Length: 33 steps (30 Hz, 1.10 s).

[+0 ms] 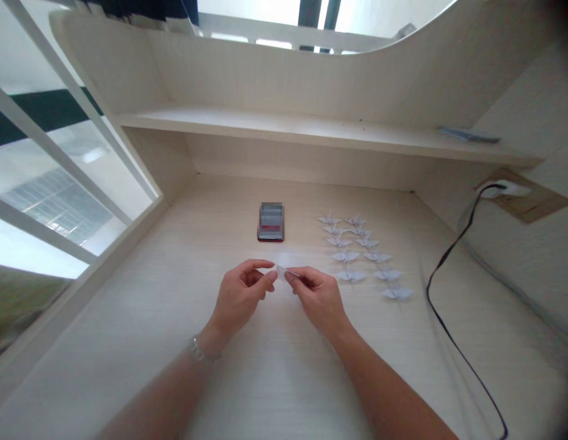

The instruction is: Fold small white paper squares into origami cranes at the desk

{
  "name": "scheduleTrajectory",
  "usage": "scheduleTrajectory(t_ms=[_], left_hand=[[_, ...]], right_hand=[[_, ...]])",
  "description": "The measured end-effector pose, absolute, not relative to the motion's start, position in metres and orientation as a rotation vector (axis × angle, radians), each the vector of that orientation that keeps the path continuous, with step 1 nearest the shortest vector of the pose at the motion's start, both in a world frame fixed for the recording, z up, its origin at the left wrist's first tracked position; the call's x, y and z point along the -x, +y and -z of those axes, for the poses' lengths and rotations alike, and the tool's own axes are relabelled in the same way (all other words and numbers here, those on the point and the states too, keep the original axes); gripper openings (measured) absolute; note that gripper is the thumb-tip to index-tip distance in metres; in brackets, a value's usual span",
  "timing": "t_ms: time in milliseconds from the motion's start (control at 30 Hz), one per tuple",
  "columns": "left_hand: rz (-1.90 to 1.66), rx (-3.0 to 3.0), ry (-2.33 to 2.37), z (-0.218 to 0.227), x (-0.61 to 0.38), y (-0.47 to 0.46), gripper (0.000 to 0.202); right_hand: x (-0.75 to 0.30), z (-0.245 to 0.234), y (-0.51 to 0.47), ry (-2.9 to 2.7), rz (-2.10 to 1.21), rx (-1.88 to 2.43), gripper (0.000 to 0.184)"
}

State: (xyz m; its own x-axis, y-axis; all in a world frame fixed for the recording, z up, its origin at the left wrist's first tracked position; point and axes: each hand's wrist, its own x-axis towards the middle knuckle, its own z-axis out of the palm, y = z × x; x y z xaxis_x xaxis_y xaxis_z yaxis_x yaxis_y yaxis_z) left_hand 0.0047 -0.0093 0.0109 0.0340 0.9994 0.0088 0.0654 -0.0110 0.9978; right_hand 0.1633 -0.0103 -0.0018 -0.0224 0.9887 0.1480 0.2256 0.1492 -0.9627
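Ahead of the wrists, left hand (242, 294) pinched one end of the paper piece (284, 270), right hand (317, 294) pinched the other; mid-crease by the look. Paper cranes (361, 253) sat right of it. Next fold would need aligned edges

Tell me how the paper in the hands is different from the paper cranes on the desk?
The paper piece is pinched between the left hand and right hand; the paper cranes lie untouched on the desk. The paper piece shows no clear wings; the paper cranes have spread wings. The paper piece is one; the paper cranes form two rows. Both are pale paper.
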Motion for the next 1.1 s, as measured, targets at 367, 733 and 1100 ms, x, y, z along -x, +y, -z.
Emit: scheduleTrajectory(t_ms=[367,733,1100], left_hand=[[-1.191,-1.233,1.177,-0.0044,-0.0124,-0.0127,0.025],[-1.224,-1.251,1.18,-0.0054,-0.0083,-0.0106,0.025],[-1.227,-1.29,1.137,-0.0067,-0.0089,-0.0122,0.024]], right_hand=[[-0.1592,0.0055,-0.0139,-1.508,-1.019,1.161,0.019],[-0.1585,0.0003,-0.0158,-1.492,-1.169,1.086,0.023],[-0.1616,0.0014,-0.0109,-1.334,-1.409,1.04,0.028]])
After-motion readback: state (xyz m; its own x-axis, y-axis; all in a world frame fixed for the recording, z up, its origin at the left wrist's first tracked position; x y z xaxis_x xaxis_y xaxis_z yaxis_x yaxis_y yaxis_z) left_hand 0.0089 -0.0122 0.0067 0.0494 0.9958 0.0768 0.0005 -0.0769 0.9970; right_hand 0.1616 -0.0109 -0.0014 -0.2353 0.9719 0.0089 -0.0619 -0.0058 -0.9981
